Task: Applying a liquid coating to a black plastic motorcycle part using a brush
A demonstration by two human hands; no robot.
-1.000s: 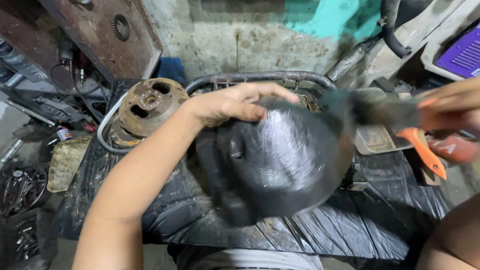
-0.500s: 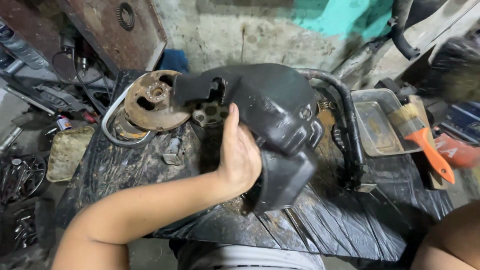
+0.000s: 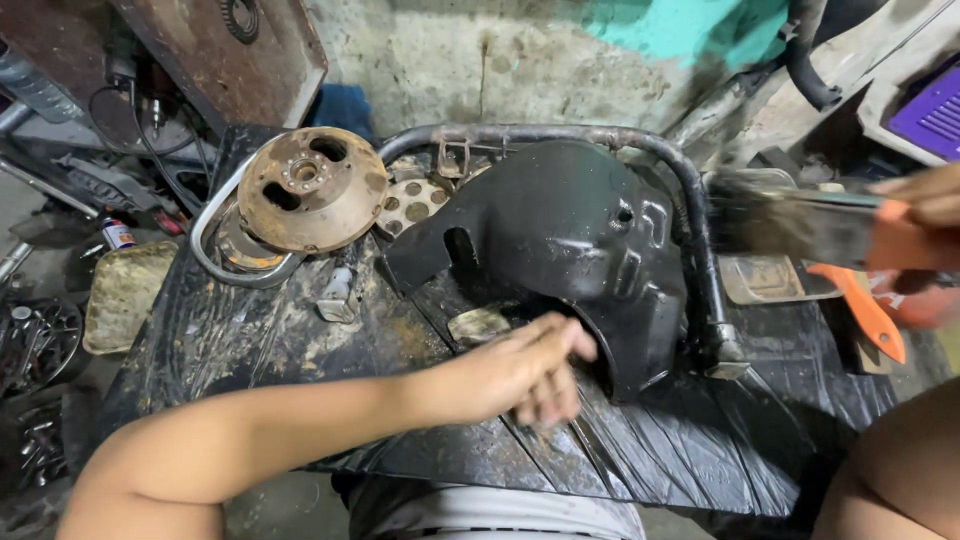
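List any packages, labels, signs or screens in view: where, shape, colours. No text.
Small labelled bottle: far left, beside the bench, cylindrical, white label with a red band, dark cap.
Purple panel: top right corner, flat, ribbed, in a pale frame; not clear that it is packaging.
No signs or screens visible.
Neither the left hand nor the right hand touches them.

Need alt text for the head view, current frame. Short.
A person's left hand rests at the lower edge of a black engine cover lying on a bench covered in black plastic sheet. The right hand holds an orange-handled paintbrush at the cover's right side. A rusty round flywheel sits to the left, with a bent metal tube behind the cover.
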